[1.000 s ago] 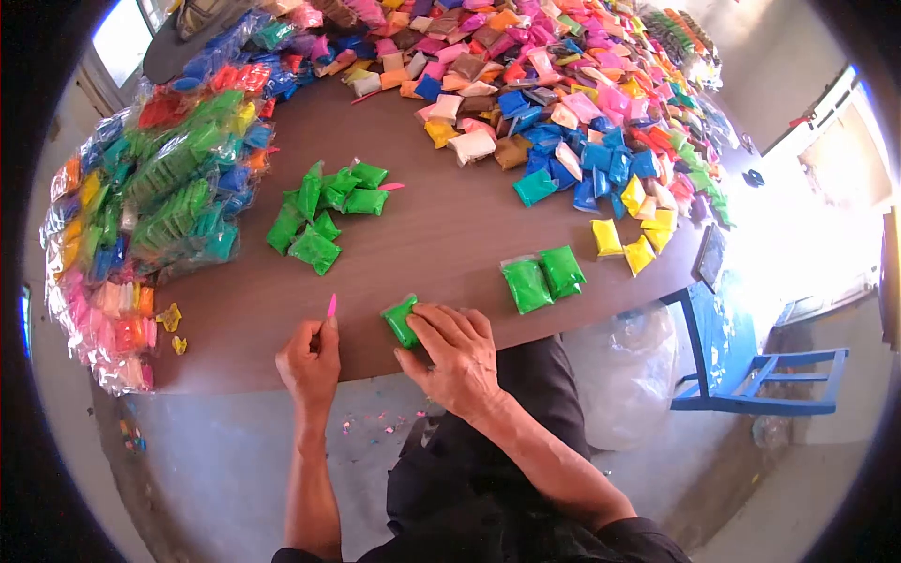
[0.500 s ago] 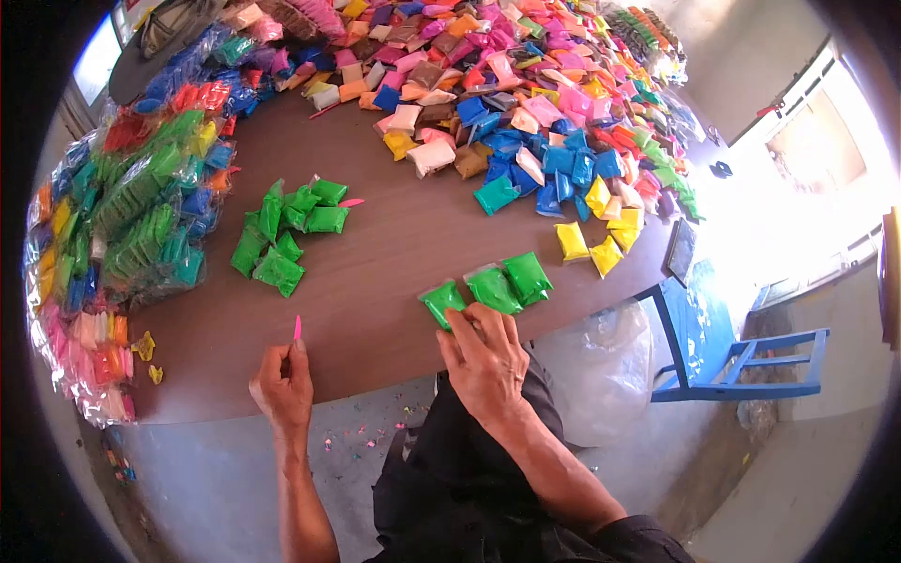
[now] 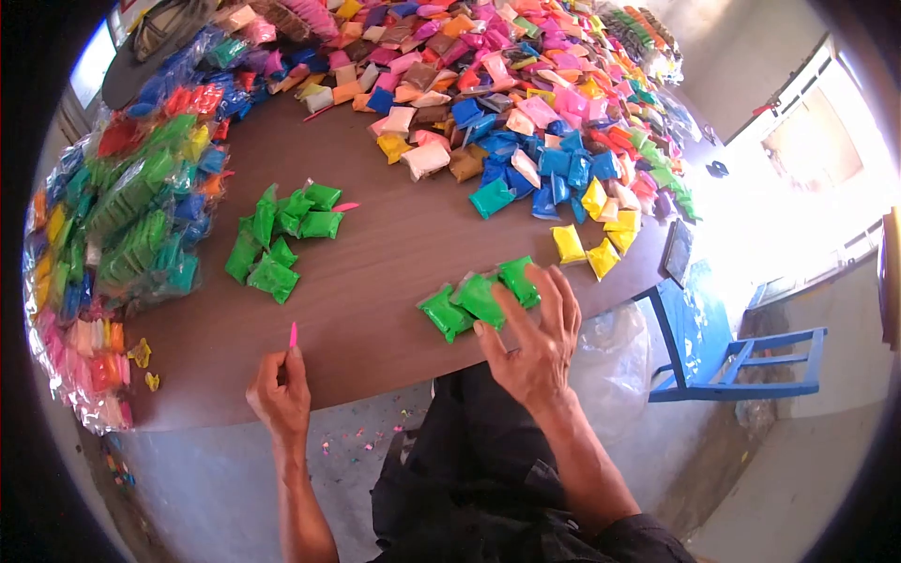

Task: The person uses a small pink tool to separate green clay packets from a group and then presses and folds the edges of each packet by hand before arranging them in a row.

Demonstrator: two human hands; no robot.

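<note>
My left hand (image 3: 282, 387) is closed round a small pink pointed stick (image 3: 293, 335) near the table's front edge. My right hand (image 3: 537, 338) has its fingers spread over the right end of a row of green packets (image 3: 479, 298); its fingertips reach the rightmost one, and whether they press on it is unclear. Those packets lie side by side and partly overlap. Farther left on the brown table (image 3: 375, 244) lies a loose group of several green packets (image 3: 272, 276), with another pink piece (image 3: 345, 206) beside it.
A large heap of coloured packets (image 3: 554, 113) covers the back of the table. Bagged packets (image 3: 141, 206) are stacked at the left. Yellow packets (image 3: 568, 244) and a dark phone-like object (image 3: 679, 251) lie at the right. A blue chair (image 3: 699, 338) stands beyond the right edge.
My right hand has moved right from the leftmost packet of the row, and its fingers have spread. The row's left and middle packets have shifted slightly. My left hand keeps the pink stick.
</note>
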